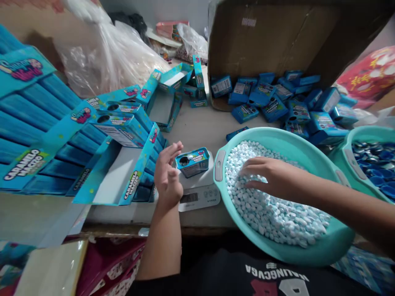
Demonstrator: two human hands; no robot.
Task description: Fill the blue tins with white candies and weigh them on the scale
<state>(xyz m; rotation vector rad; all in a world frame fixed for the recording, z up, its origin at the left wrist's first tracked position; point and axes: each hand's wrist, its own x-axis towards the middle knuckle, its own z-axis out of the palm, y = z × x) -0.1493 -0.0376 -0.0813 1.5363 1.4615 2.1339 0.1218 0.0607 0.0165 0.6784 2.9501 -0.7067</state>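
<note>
My left hand [168, 176] is raised with its fingers apart, just left of a small blue candy box [194, 164]. It holds nothing. That box stands upright on a white kitchen scale [203, 198], and a dark round hole shows in its top. My right hand [262, 170] reaches into a turquoise basin [311, 150] of small white and pale blue candies [277, 216]. Its fingers are stretched out over the candies, thumb apart, with the tips touching them; no candy shows in its grip.
Blue display trays [83, 144] are stacked at left, one partly filled with small boxes. Behind the basin, many small blue boxes [271, 107] spill from a tipped cardboard carton [265, 45]. A second turquoise basin [354, 164] at right holds shiny blue caps [379, 168]. Plastic bags [114, 53] lie behind.
</note>
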